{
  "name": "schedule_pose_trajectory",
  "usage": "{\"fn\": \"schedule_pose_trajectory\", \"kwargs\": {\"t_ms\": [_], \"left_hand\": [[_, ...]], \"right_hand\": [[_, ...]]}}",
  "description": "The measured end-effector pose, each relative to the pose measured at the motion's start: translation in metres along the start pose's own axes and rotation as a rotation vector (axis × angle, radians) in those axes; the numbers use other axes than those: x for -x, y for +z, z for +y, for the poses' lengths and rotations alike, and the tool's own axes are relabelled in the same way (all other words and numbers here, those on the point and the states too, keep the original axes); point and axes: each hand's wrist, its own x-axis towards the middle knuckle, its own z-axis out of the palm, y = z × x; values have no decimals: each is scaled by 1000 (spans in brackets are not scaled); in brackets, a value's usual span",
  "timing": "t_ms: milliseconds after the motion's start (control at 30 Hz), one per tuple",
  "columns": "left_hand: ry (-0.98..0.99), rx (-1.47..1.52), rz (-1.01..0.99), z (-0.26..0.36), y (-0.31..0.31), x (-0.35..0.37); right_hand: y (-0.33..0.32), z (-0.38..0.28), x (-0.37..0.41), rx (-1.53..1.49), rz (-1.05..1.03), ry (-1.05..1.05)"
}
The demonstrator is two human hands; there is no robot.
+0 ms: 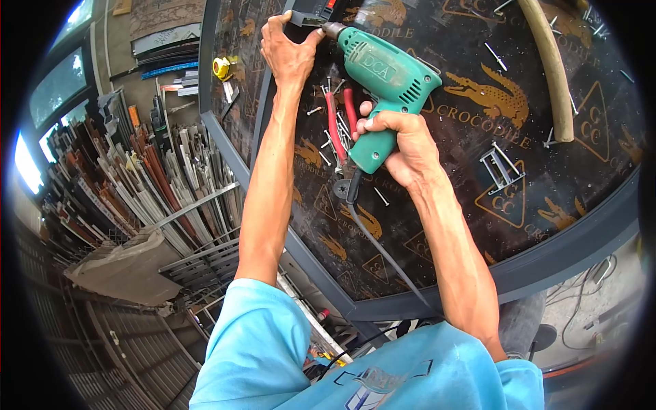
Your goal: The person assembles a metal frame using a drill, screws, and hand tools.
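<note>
My right hand (413,143) is wrapped round the handle of a green electric drill (386,72), whose chuck points up and left. The drill's cord (383,249) runs down toward my body. At the chuck's tip, my left hand (290,55) pinches a small dark grey metal piece (307,19) between thumb and fingers. Whether the bit touches the piece is too small to tell. Red-handled pliers (334,130) lie beneath the drill among several loose rivets (381,196). All this is over a dark board (424,205) printed with gold crocodiles.
A wooden handle (550,68) lies at the right, near a small metal bracket (502,167). A yellow tape measure (221,68) rests at the left. A grey frame (318,273) edges the board. Many metal profiles (150,171) are stacked at the far left.
</note>
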Motion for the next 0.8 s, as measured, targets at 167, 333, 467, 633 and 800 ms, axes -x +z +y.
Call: {"fn": "schedule_pose_trajectory", "kwargs": {"t_ms": [167, 333, 467, 633, 800], "left_hand": [[0, 12, -13, 1, -1, 0], [-10, 0, -31, 5, -3, -2], [-14, -4, -25, 6, -3, 0], [-43, 7, -31, 8, -3, -2], [12, 15, -43, 8, -7, 8]], "right_hand": [[3, 2, -2, -21, -11, -35], [-1, -1, 3, -51, -33, -18], [-7, -6, 18, -41, -41, -31], [-20, -9, 58, -57, 6, -18], [-25, -15, 90, -115, 63, -82]]}}
